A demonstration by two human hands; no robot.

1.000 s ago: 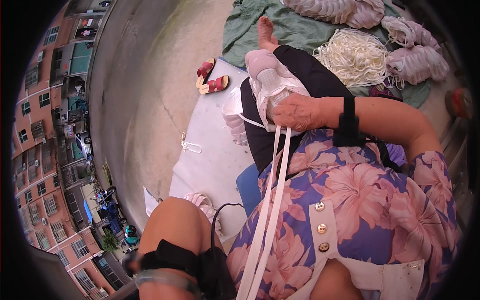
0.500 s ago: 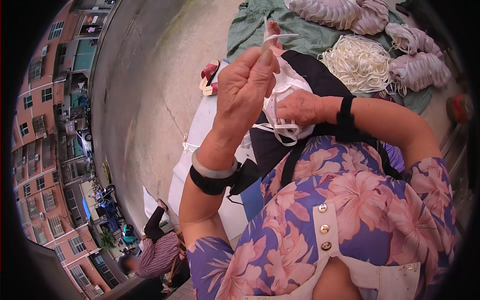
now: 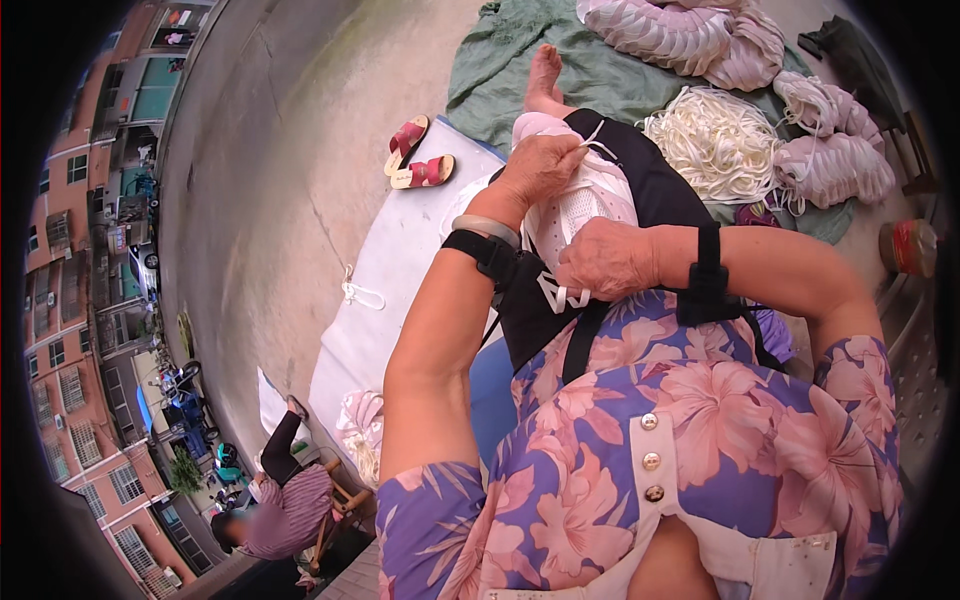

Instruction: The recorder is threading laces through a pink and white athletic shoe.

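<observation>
A white and pale-pink shoe upper [image 3: 582, 212] with rows of eyelets lies across my black-clad lap. My left hand [image 3: 543, 172] is closed at the far end of the upper, pinching a white shoelace [image 3: 597, 140] whose tip sticks out past the fingertips. My right hand [image 3: 608, 258] is closed over the near part of the upper, with its fingers curled under and partly hidden. A loop of white lace hangs just below those fingers.
A heap of white laces [image 3: 712, 140] and bundles of stacked pale uppers [image 3: 665, 32] lie on a green cloth [image 3: 500, 75]. Red sandals [image 3: 424, 172] rest by a white sheet [image 3: 375, 255]. A jar [image 3: 908, 247] stands at right. Another person [image 3: 290, 510] sits at lower left.
My left hand has come down from its raised position to the far end of the upper, still pinching the lace. My right hand has shifted slightly nearer me.
</observation>
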